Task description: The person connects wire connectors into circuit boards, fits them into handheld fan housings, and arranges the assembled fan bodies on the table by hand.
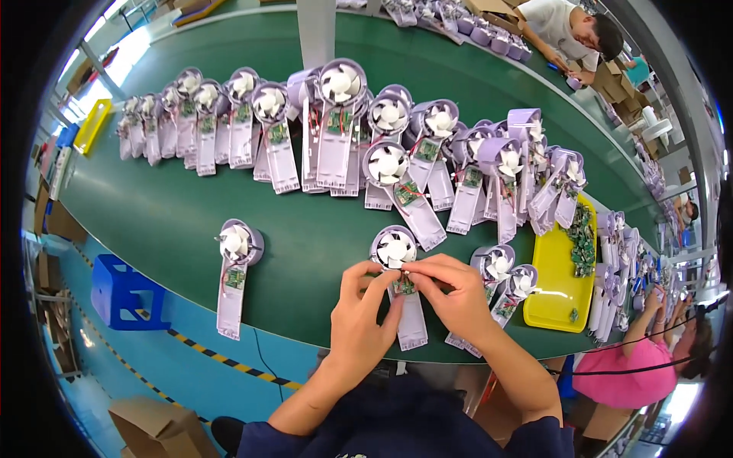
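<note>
A lilac handheld fan (396, 248) with a white impeller lies on the green table in front of me, its handle open and pointing toward me. My left hand (360, 309) is closed at the fan's neck from the left, its fingertips at the top of a small green circuit board (405, 285). From the right, my right hand (454, 294) pinches at the same spot, thumb and forefinger meeting the left fingertips. Whatever tiny part or wire lies between the fingertips is hidden. Another open fan (236, 243) lies apart on the left. Two more fans (498, 264) lie beside my right hand.
Many similar open fans (340, 84) lie in overlapping rows across the green table (305, 237). At the right stands a yellow tray (546, 294) with green circuit boards (582, 240). A blue stool (122, 294) is on the floor at left. Other people work beyond and at right.
</note>
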`<state>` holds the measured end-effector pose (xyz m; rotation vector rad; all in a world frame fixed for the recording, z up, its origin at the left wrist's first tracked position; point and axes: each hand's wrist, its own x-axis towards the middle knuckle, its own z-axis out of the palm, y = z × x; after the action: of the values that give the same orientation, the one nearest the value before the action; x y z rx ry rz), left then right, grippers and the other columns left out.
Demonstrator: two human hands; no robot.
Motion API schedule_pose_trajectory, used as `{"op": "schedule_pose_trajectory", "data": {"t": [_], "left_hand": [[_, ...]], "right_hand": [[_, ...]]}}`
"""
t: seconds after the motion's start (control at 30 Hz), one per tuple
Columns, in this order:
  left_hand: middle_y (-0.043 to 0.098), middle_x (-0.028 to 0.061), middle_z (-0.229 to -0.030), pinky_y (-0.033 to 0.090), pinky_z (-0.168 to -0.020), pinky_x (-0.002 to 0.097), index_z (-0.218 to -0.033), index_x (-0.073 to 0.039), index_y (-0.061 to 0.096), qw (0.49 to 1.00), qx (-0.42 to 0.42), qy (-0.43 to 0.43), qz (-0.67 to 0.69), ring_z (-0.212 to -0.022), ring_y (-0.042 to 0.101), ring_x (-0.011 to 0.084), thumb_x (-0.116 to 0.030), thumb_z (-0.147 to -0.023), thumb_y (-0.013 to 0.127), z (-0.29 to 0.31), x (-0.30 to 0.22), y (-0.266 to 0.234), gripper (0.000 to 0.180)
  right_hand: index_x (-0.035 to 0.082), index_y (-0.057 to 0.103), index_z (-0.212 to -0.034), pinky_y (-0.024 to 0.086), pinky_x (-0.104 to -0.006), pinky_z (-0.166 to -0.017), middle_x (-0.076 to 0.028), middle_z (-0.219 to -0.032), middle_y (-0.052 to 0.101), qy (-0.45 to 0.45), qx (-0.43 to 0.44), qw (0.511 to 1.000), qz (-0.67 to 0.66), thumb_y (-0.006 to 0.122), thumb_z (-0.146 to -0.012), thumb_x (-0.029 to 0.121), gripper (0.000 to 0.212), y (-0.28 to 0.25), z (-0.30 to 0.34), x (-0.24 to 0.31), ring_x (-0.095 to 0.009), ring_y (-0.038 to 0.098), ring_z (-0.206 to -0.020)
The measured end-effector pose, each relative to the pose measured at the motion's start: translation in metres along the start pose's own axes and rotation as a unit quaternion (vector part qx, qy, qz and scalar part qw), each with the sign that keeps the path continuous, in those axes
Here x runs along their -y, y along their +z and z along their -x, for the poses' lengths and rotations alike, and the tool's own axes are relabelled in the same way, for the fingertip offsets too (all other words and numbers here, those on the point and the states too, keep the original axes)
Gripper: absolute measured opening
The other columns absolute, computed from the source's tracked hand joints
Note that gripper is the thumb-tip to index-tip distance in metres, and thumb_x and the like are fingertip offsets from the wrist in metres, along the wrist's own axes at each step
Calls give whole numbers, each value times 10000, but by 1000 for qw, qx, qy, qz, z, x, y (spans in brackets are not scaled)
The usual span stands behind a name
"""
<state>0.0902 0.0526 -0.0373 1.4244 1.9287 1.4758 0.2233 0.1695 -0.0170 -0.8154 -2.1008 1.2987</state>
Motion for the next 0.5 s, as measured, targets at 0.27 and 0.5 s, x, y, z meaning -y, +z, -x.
{"op": "schedule_pose_trajectory", "data": {"t": [0.27, 0.5], "left_hand": [[679, 130, -1088, 572, -707, 315, -1014, 14, 696, 994, -47, -72, 70, -837, 709, 250, 87, -872, 689, -9, 19, -7, 160], [701, 132, -1009, 583, -636, 269, -1075, 34, 631, 972, 49, -192, 126, -780, 734, 199, 78, -916, 668, -10, 12, -18, 169]], "right_hand": [[43, 751, -1006, 512, -246, -582, -74, -990, 744, 49, 6, 996, 73, 771, -849, -5, 165, -3, -2, 12, -114, 676, -728], [66, 740, -964, 488, -270, -523, -27, -898, 589, -1, 102, 956, 275, 817, -801, 20, 186, -10, -11, 30, -131, 644, -648]]}}
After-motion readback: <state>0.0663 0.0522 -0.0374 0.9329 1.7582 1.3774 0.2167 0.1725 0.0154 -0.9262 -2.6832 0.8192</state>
